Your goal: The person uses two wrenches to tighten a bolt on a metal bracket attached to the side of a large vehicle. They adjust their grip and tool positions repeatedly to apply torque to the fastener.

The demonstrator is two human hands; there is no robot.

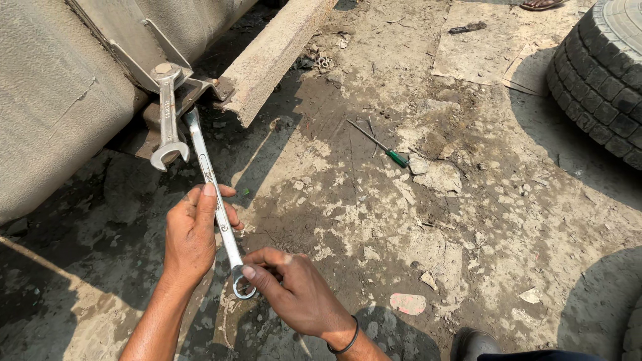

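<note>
Wrenches, two of them, sit at the tank bracket [194, 87]: one combination wrench [167, 117] hangs by its ring end from the bolt, seemingly to hold it steady. The left hand [190, 234] wraps the long wrench [214, 187] mid-shaft, apparently steadying it, while the right hand [294, 291] pinches its ring end for leverage. Further right lie one green-handled screwdriver [388, 150] and two tyres [602, 73].

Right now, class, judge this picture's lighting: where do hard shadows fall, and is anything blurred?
Head view: hard sunlight, sharp focus throughout; dark shadow lies under the grey metal tank and beside the black ribbed tyre; the long silver combination spanner gleams between both hands.
</note>
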